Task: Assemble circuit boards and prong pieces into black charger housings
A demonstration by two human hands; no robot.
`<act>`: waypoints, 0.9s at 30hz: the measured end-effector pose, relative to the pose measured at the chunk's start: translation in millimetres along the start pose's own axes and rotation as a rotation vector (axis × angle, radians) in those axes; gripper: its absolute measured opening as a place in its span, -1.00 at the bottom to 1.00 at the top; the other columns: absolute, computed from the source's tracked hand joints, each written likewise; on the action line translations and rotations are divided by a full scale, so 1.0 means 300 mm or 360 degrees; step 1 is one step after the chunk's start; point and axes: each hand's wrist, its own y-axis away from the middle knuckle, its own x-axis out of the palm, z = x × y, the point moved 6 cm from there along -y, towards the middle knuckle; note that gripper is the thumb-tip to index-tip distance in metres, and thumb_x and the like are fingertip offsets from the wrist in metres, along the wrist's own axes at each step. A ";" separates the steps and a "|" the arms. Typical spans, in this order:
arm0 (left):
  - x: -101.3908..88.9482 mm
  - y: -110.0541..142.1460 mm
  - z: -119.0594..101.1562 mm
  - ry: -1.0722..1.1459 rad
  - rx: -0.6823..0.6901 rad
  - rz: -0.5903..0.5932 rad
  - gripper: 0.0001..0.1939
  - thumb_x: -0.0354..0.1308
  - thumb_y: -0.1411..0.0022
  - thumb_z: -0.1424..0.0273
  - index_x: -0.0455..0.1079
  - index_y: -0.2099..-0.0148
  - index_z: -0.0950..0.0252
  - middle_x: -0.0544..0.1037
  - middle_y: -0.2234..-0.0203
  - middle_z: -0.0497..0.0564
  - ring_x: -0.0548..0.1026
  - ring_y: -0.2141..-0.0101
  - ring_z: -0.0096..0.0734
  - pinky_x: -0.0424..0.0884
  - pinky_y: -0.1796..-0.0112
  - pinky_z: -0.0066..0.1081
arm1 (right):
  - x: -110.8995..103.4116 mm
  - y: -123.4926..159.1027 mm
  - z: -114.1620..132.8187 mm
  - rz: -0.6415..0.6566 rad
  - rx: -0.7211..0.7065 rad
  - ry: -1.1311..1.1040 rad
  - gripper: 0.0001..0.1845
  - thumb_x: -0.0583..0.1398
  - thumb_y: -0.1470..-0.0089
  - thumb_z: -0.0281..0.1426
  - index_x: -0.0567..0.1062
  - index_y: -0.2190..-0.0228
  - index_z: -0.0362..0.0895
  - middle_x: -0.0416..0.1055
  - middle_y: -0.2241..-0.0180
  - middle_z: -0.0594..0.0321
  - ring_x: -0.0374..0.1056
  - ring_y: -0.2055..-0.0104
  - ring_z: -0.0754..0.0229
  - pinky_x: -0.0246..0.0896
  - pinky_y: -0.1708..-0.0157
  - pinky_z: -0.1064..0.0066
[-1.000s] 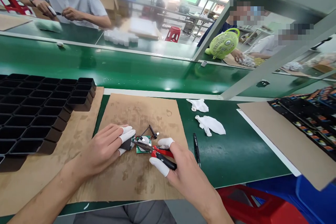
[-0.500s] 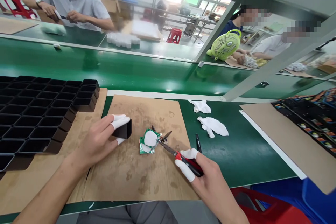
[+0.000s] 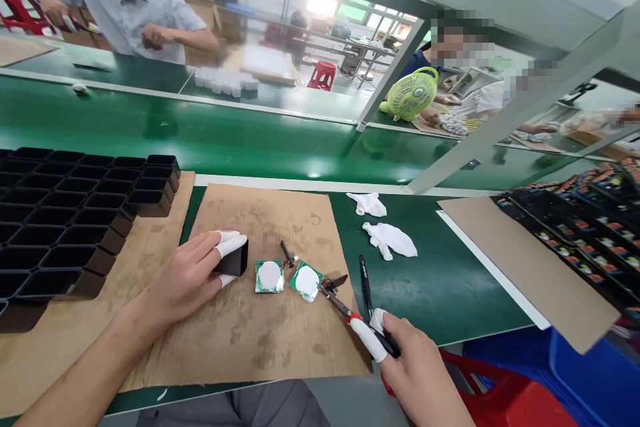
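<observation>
Two green circuit boards, each with a round white pad, lie side by side on a stained cardboard sheet [image 3: 240, 347]: the left board [image 3: 270, 276] sits nearly square, the right board [image 3: 307, 281] is turned askew. The pliers [image 3: 345, 310] meet the right board's lower right edge; whether their jaws grip it I cannot tell. The right hand [image 3: 417, 353] has its white-covered thumb and finger closed around the handles. The left hand's [image 3: 187, 273] covered fingers clasp a black case [image 3: 233, 261] lying sideways.

The sheet rests on a green bench [image 3: 425, 307] beside a slim black tool [image 3: 365, 280] and crumpled white pieces [image 3: 390, 240]. Rows of black cases [image 3: 150, 205] stand at the left. Beyond runs a glossy green strip [image 3: 240, 140], with a lime fan [image 3: 413, 95], a seated co-worker [image 3: 165, 20] and a red stool [image 3: 321, 75] farther off.

Half a second ago the boards overlapped; now they lie apart, and the pliers have shifted rightward. The co-worker's hands, then together, are now separated.
</observation>
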 end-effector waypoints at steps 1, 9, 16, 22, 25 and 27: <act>-0.001 0.000 0.002 0.0002 -0.0012 0.0012 -0.55 0.07 -0.41 0.64 0.40 -0.29 0.32 0.68 0.02 0.26 0.73 0.04 0.04 0.70 0.08 -0.16 | 0.002 -0.001 -0.006 0.0042 0.0021 0.0006 -0.50 0.15 -0.45 -0.03 0.26 0.48 0.01 0.32 0.56 0.36 0.18 0.48 0.15 0.11 0.46 0.36; 0.001 0.004 0.012 0.0012 -0.0060 0.0035 -0.58 0.10 -0.38 0.63 0.43 -0.23 0.29 0.68 0.05 0.22 0.71 0.13 -0.02 0.64 0.19 -0.23 | -0.046 -0.022 -0.038 0.0217 0.0112 0.0035 -0.53 0.12 -0.43 -0.12 0.14 0.50 0.02 0.25 0.58 0.37 -0.02 0.49 0.17 -0.07 0.47 0.30; 0.005 0.012 0.008 -0.0008 -0.0047 -0.0047 -0.84 0.12 -0.39 0.59 0.40 0.15 0.21 0.61 0.20 0.13 0.70 0.19 -0.09 0.60 0.23 -0.29 | -0.107 -0.060 -0.004 0.0526 0.0200 -0.0276 -0.61 0.15 -0.40 -0.21 0.41 0.50 0.00 0.60 0.51 0.24 0.44 0.44 0.06 0.19 0.39 0.31; 0.013 0.021 0.008 -0.0051 -0.0075 -0.0066 -0.74 0.07 -0.33 0.61 0.40 0.04 0.20 0.63 0.18 0.11 0.70 0.25 -0.10 0.60 0.27 -0.29 | -0.224 -0.042 -0.091 0.0605 0.0340 -0.0289 -0.64 0.14 -0.36 -0.26 0.43 0.50 -0.01 0.60 0.49 0.26 0.45 0.40 0.07 0.19 0.35 0.33; 0.021 0.022 0.006 0.0018 -0.0097 -0.0071 -0.58 0.05 -0.35 0.58 0.40 -0.20 0.22 0.68 0.08 0.13 0.74 0.20 -0.08 0.63 0.24 -0.29 | -0.259 -0.063 -0.196 0.0128 0.0412 0.0220 -0.77 0.20 -0.22 -0.40 0.34 0.48 0.02 0.48 0.52 0.31 0.35 0.49 0.10 0.05 0.43 0.33; 0.033 0.025 0.014 0.0104 -0.0172 -0.0013 -0.54 0.09 -0.39 0.51 0.37 -0.30 0.20 0.69 0.01 0.14 0.76 0.14 -0.04 0.67 0.22 -0.27 | -0.243 -0.078 -0.242 -0.0161 0.0442 0.0521 -0.75 0.24 -0.12 -0.47 0.27 0.45 0.03 0.40 0.52 0.33 0.25 0.53 0.11 -0.09 0.46 0.32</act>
